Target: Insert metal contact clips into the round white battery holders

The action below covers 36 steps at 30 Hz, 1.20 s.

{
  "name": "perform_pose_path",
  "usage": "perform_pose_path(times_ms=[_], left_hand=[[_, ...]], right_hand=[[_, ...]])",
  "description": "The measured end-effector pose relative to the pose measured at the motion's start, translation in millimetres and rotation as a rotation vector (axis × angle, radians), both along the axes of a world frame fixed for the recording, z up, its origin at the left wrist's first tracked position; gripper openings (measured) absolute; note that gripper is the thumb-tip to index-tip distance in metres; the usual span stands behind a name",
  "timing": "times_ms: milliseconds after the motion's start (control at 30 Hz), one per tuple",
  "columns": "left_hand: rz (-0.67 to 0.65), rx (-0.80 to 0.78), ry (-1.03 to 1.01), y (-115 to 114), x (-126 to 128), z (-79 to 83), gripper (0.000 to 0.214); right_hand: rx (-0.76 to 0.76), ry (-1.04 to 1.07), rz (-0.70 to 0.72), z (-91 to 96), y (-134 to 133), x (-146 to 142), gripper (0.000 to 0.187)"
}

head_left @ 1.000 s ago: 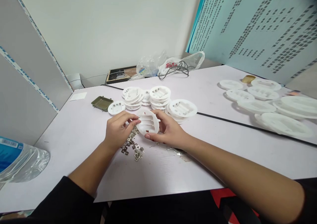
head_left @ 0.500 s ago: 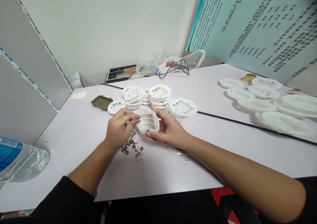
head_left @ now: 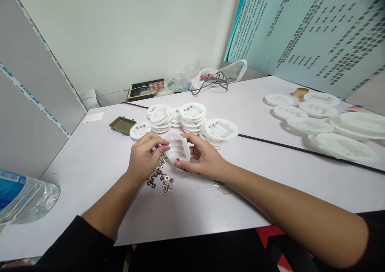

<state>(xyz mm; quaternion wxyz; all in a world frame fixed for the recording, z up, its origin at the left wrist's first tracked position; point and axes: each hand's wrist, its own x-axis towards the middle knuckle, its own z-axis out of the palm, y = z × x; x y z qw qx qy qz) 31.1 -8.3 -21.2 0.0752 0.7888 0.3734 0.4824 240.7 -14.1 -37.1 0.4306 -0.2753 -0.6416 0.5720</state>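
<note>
White holder (head_left: 179,145) is showing slightly more edge-on than a second ago, above the table (head_left: 192,216); left hand (head_left: 146,153) is pinching its left edge, partly blocking metal contacts (head_left: 167,185) lying below; right hand (head_left: 207,155) is clasping its right rim; stacked holders (head_left: 193,112) are standing behind.

Fwd of L hand (head_left: 148,153) & R hand (head_left: 206,155): way blocked by stacked white discs (head_left: 193,111), w/ green tray (head_left: 122,125) at L end. Metal pcs (head_left: 167,185) crowd below L hand. Near strip of surface (head_left: 195,214) open. R: wide gap btwn stacks & far-R discs (head_left: 311,126), low black strip (head_left: 270,142) crossing. Far L: bottle (head_left: 36,197) obstructs.
</note>
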Motion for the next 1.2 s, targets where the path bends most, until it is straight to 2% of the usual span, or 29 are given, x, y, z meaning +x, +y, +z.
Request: perform_pose_path(times_ms=[200,300,467,667,1000,1200], left_hand=[[-0.060,-0.188,-0.183,1.0,0.4,-1.6,0.010],[-0.086,-0.300,-0.298,3.0,1.5,-5.2,0.005],[-0.144,-0.521,-0.481,6.8,2.0,-7.8,0.028],[-0.177,-0.743,-0.570,5.7,3.1,1.9,0.041],[-0.170,-0.886,-0.715,4.5,4.8,9.0,0.046],[-0.142,-0.890,-0.720,2.6,6.2,11.9,0.043]], right_hand=[[-0.056,0.069,0.021,0.5,-0.2,-0.5,0.053],[-0.019,0.063,0.028,0.2,-0.5,0.2,0.053],[0.048,0.036,0.039,-0.6,-0.7,1.8,0.054],[0.114,0.069,0.038,-4.8,3.6,1.6,0.055],[0.121,0.048,-0.008,-6.1,6.1,3.3,0.056],[0.132,0.052,0.004,-3.7,5.6,4.5,0.055]])
